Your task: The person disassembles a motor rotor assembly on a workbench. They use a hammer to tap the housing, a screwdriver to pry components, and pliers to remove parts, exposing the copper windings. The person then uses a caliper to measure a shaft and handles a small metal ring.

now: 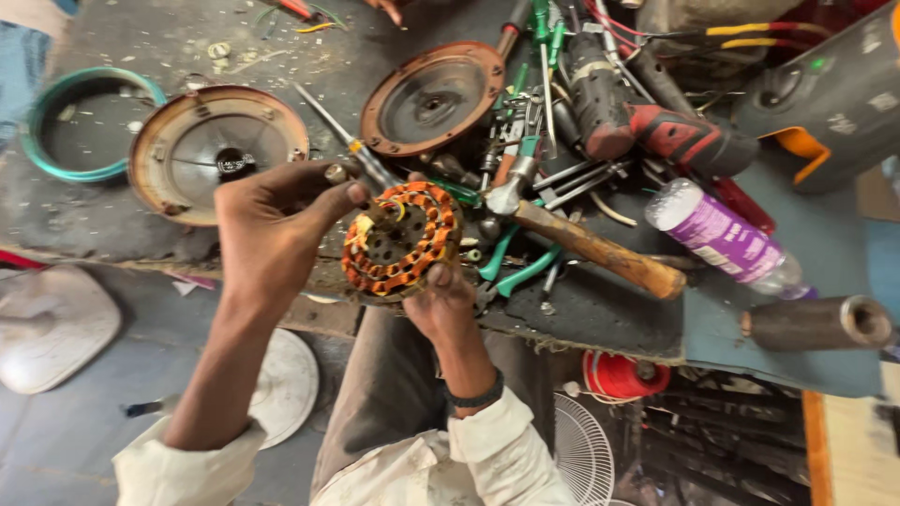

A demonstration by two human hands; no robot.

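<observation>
Copper wire, wound in orange and dark bands, rings the stator [401,240], a round toothed disc with a perforated metal hub, held just above the near edge of the bench [141,234]. The right hand [448,305] is clamped on its lower rim, thumb pressed onto the windings. The left hand [272,225] is closed around a screwdriver [352,145], thumb and fingers pinching the handle where it meets the stator's top edge; the thin steel shaft slants up and left. Behind the left hand lies a shallow dished cover [202,150], rust-rimmed, with a small bearing at its centre. A second rusty cover [433,98] lies beyond the stator. Beside the stator rests a hammer [586,245] with a worn wooden handle, on a heap of green-handled tools. Further right are a red and black drill [656,126], a clear plastic bottle [722,239] with a purple label, lying on its side, and a dull metal tube [820,323].
</observation>
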